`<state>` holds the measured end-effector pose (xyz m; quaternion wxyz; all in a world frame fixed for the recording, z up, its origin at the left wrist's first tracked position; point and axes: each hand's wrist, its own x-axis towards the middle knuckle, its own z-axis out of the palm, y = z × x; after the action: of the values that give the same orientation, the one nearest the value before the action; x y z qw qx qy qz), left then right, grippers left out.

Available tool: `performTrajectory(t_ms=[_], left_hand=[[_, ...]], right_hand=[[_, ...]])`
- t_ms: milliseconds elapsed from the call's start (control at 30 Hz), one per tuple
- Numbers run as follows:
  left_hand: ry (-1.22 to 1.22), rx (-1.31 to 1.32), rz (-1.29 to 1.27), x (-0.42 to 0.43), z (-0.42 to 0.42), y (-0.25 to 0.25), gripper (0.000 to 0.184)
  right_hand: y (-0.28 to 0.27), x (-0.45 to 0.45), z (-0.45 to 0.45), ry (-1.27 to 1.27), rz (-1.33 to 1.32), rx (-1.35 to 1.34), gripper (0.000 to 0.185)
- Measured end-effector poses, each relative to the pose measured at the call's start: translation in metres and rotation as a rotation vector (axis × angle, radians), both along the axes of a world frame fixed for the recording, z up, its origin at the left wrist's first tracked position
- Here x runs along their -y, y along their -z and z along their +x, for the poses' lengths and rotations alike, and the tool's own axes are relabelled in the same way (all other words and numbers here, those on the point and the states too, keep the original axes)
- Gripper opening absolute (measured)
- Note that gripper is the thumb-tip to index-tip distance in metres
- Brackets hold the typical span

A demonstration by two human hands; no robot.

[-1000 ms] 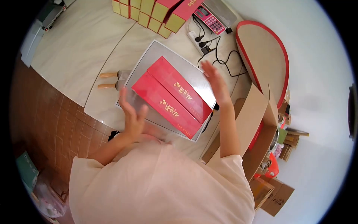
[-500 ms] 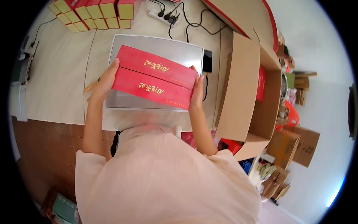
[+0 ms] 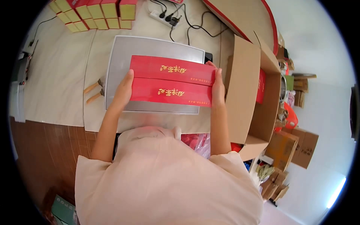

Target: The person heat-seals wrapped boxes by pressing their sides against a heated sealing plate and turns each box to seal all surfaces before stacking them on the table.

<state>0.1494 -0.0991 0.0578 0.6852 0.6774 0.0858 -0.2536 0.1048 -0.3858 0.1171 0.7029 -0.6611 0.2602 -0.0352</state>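
Two long red boxes with gold lettering, a far one (image 3: 150, 67) and a near one (image 3: 150, 90), lie side by side between my hands, above a grey tray-like surface with a white edge (image 3: 153, 43). My left hand (image 3: 123, 90) presses on their left ends, and my right hand (image 3: 217, 88) grips their right ends. The boxes reach past the right side of the grey surface. Just left of that surface are two wooden-handled tools (image 3: 93, 93).
An open cardboard box (image 3: 240, 90) with something red inside stands at the right. Red and yellow boxes (image 3: 108, 11) are stacked at the back left. A power strip (image 3: 165, 18) with black cables lies at the back, near a red-rimmed board (image 3: 243, 17).
From open and apart a second ago, my hands closed on the two red boxes. Since the middle frame, hands and boxes have moved right, and the boxes are turned more level.
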Motion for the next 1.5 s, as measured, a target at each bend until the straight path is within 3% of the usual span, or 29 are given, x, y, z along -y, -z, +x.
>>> performTrajectory(t_ms=[267, 333, 367, 500, 667, 800, 867, 933, 1000, 1100, 1167, 1300, 1367, 1500], left_hand=[[-0.122, -0.025, 0.257, -0.107, 0.008, -0.005, 0.073], [-0.281, -0.093, -0.072, -0.129, 0.010, -0.006, 0.071], [-0.319, -0.141, -0.050, -0.136, 0.013, -0.013, 0.070], [-0.314, -0.137, -0.025, -0.144, 0.017, -0.025, 0.069], [-0.151, -0.032, 0.091, -0.079, 0.023, -0.087, 0.065], [-0.026, 0.103, -0.001, -0.041, 0.044, -0.067, 0.066], [0.094, 0.137, 0.143, -0.025, 0.054, -0.046, 0.069], [0.166, 0.157, 0.114, -0.005, 0.061, -0.026, 0.070], [0.220, 0.175, 0.087, 0.008, 0.061, -0.016, 0.071], [0.313, 0.103, 0.007, 0.018, 0.056, -0.015, 0.072], [0.413, -0.079, -0.013, 0.016, 0.058, -0.015, 0.073], [0.263, -0.024, 0.065, 0.005, 0.073, 0.007, 0.075], [0.290, -0.195, -0.158, -0.014, 0.082, -0.012, 0.078], [0.251, -0.167, -0.354, -0.044, 0.086, -0.005, 0.084]], right_hand=[[0.067, -0.083, 0.051, -0.221, 0.030, 0.103, 0.056], [0.062, -0.112, 0.055, -0.266, -0.305, 0.138, 0.053], [0.059, -0.125, 0.057, -0.256, -0.265, 0.160, 0.052], [0.071, -0.123, 0.064, -0.208, -0.339, 0.242, 0.055], [0.067, -0.079, 0.049, -0.166, -0.249, 0.185, 0.053], [0.072, -0.039, 0.024, -0.019, -0.265, 0.106, 0.052], [0.075, -0.017, 0.010, 0.041, -0.286, 0.088, 0.050], [0.078, 0.002, -0.005, 0.086, -0.272, 0.135, 0.048], [0.084, 0.017, -0.020, 0.136, -0.415, 0.115, 0.048], [0.076, 0.021, -0.035, 0.198, -0.278, 0.059, 0.048], [0.083, 0.022, -0.039, 0.209, -0.296, 0.089, 0.048], [0.099, 0.005, -0.037, 0.205, -0.340, 0.113, 0.047], [0.080, -0.025, -0.029, 0.239, -0.371, 0.069, 0.046], [0.078, -0.037, -0.026, 0.193, -0.286, 0.005, 0.048]])
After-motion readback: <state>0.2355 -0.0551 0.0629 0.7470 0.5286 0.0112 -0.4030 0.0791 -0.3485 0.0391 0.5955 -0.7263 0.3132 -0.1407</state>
